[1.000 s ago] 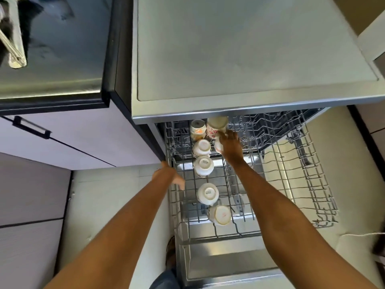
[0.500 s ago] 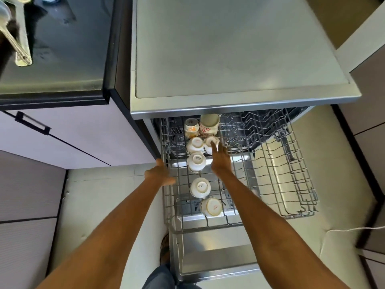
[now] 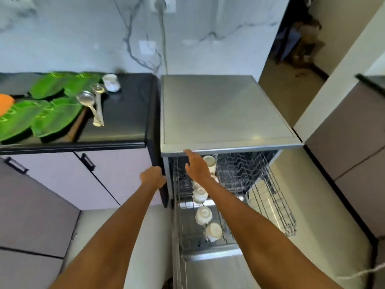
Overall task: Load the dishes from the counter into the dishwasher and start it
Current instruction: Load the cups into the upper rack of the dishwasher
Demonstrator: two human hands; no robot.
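standing open, the dishwasher [image 3: 229, 113] has its rack [image 3: 277, 205] pulled out with upturned cups [image 3: 203, 214] in a row down its left side, while green plates [image 3: 52, 117], two ladles [image 3: 91, 101] and one cup [image 3: 111, 82] wait on the counter [image 3: 125, 122]. the plates look light and stiff, best taken by the rim, the ladles slick and best held by the handle; the cup looks fragile. right hand [image 3: 196, 166] hovers spread and empty over the rack, and left hand [image 3: 153, 178] curls at the dishwasher's corner, contact unclear.

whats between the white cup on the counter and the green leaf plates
In the head view, two metal spoons lie between the white cup and the green leaf plates on the black counter.
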